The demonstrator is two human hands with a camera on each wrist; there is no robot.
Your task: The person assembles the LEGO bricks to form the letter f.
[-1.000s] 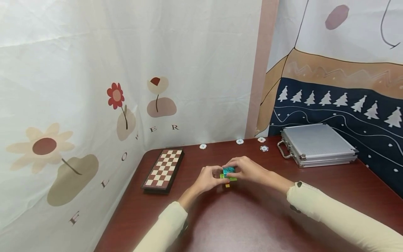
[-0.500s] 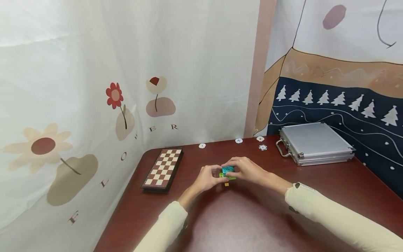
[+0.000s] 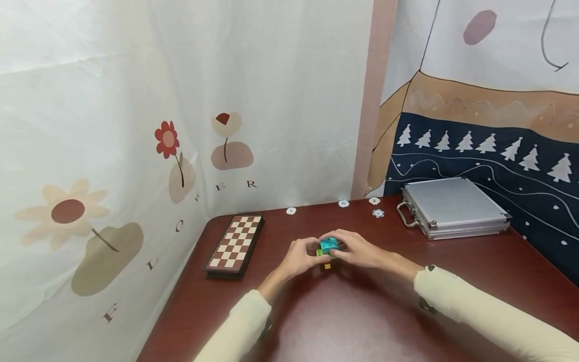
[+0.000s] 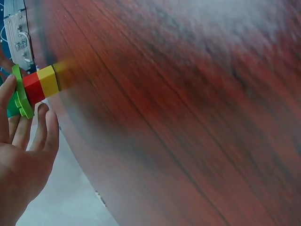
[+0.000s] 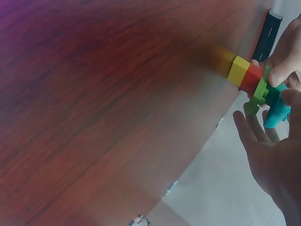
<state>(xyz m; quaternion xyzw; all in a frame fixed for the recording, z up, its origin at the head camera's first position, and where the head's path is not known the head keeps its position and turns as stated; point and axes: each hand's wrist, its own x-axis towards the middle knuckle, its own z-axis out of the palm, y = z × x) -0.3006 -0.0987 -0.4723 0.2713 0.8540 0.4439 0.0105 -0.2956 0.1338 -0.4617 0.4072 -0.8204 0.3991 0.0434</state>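
Observation:
Between the hands stands a small stack of toy building bricks. At its bottom is a yellow brick [image 4: 48,81], then a red brick [image 4: 33,88], then a lime green plate [image 5: 259,92]. A turquoise brick [image 3: 328,245] with a rounded part tops the stack, and a darker green brick [image 5: 273,95] shows beneath it in the right wrist view. The left hand [image 3: 298,257] holds the stack at the lime plate between thumb and fingers. From the other side, the right hand [image 3: 359,250] pinches the turquoise brick, its fingers behind and its thumb in front.
A folding checkerboard [image 3: 235,241] lies on the dark red table [image 3: 344,317] to the left. At the back right is a silver case [image 3: 454,206] with a handle. Several poker chips, including a white one [image 3: 291,211], lie along the back edge by the curtain [image 3: 289,100].
The right thumb and fingers have shifted slightly on the turquoise brick, which now shows more of its top and front. The left hand keeps its hold in nearly the same place.

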